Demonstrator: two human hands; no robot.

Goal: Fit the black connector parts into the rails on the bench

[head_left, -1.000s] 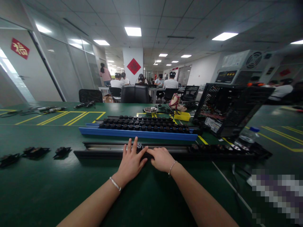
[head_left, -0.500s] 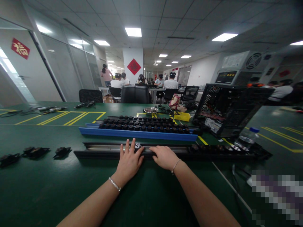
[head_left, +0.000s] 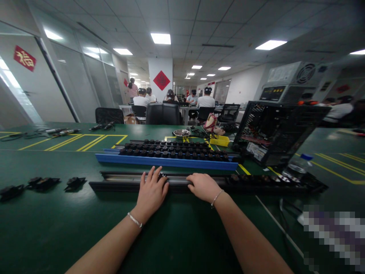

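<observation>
A long black channel rail (head_left: 119, 185) lies across the table in front of me. My left hand (head_left: 151, 192) rests over its middle, fingers spread and stretched across the channel. Just by its index finger a small black part (head_left: 162, 175) sits in the rail, mostly hidden by the hand. To the right, my right hand (head_left: 203, 187) has its fingers bent together over the rail's near wall, with the thumb on the front side. Several black parts (head_left: 251, 179) stand in a row in the rail's right end.
Loose black parts (head_left: 74, 183) lie left of the rail. Behind it are blue rails (head_left: 168, 162) filled with black parts, a metal bowl (head_left: 181, 133) and a yellow tray (head_left: 220, 141). An open computer case (head_left: 279, 133) and a water bottle (head_left: 298, 165) stand at right.
My left hand has slid slightly left along the rail, and my right hand has shifted right, so the gap between them is wider. A person in the background has moved right.
</observation>
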